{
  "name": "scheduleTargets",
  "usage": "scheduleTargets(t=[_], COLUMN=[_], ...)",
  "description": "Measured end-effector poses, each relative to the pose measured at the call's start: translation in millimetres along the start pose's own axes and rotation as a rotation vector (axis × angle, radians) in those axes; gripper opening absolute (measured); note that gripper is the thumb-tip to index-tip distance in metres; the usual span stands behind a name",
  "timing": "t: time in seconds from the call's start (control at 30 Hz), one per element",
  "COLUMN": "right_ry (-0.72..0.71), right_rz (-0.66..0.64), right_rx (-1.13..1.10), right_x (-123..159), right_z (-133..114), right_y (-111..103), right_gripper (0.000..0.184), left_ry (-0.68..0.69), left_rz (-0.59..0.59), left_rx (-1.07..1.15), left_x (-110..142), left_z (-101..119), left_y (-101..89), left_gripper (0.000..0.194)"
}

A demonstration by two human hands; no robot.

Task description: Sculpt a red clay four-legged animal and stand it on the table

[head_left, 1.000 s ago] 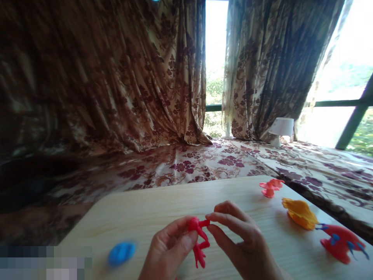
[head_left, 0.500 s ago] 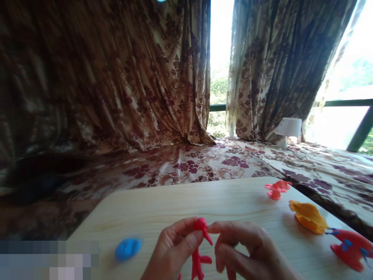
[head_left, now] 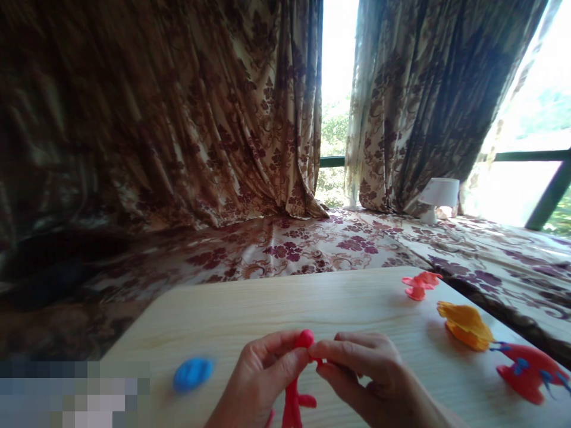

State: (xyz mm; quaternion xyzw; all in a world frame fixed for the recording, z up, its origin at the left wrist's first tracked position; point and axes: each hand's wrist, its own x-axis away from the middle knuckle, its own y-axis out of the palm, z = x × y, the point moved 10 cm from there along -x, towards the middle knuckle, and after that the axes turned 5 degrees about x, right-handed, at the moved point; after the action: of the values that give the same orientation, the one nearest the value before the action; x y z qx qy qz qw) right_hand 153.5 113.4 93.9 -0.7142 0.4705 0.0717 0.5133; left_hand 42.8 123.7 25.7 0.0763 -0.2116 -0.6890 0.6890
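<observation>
Brown floral fabric curtains (head_left: 223, 119) hang at eleven o'clock from us, beyond a pale wood-grain table (head_left: 267, 306). Above its six-o'clock side we see the right hand (head_left: 368, 365), thumb and forefinger closed around a limb of a red clay-like figure (head_left: 292, 404); the left hand (head_left: 263, 374) pinches it below its round head. From the figure, a red-and-blue footed model (head_left: 533, 356) stands at three o'clock, a crumpled yellow lump (head_left: 468, 327) beside it, a flat blue disc (head_left: 193, 374) at nine, a coral-red footed piece (head_left: 418, 282) at two.

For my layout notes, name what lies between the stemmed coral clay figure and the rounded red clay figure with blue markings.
Between them, the head view shows a wavy orange clay figure.
</observation>
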Motion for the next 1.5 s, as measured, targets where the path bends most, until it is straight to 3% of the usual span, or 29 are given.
scheduleTargets(t=[0.27,0.4,0.47,0.9,1.27,1.4,1.5], right_ry=[-0.028,0.042,0.104,-0.06,-0.029,0.072,0.166], right_rz=[0.04,0.217,0.29,0.388,0.353,0.284,0.246], right_rx=[0.03,-0.06,-0.087,-0.052,-0.048,-0.124,-0.205], right_x=[0,5,5,8,7,4,1], right_z=[-3,8,15,2,3,20,30], right_y=[-4,-24,-31,-25,-17,-18,-16], right_gripper=[0.016,0.023,0.012,0.026,0.023,0.029,0.011], left_ry=[-0.017,0.024,0.047,0.044,0.05,0.186,0.389], left_rz=[-0.032,-0.072,-0.063,-0.032,-0.106,-0.008,0.053], left_rx=[0.01,0.021,0.014,0.096,0.047,-0.106,-0.314], left_x=[1,-4,-5,-5,-5,-8,-6], left_z=[0,2,4,0,-2,13,32], left_y=[4.1,3.5,1.0,-4.2,3.6,-8.2,-9.1], left_gripper=[0.033,0.027,0.026,0.023,0.024,0.024,0.019])
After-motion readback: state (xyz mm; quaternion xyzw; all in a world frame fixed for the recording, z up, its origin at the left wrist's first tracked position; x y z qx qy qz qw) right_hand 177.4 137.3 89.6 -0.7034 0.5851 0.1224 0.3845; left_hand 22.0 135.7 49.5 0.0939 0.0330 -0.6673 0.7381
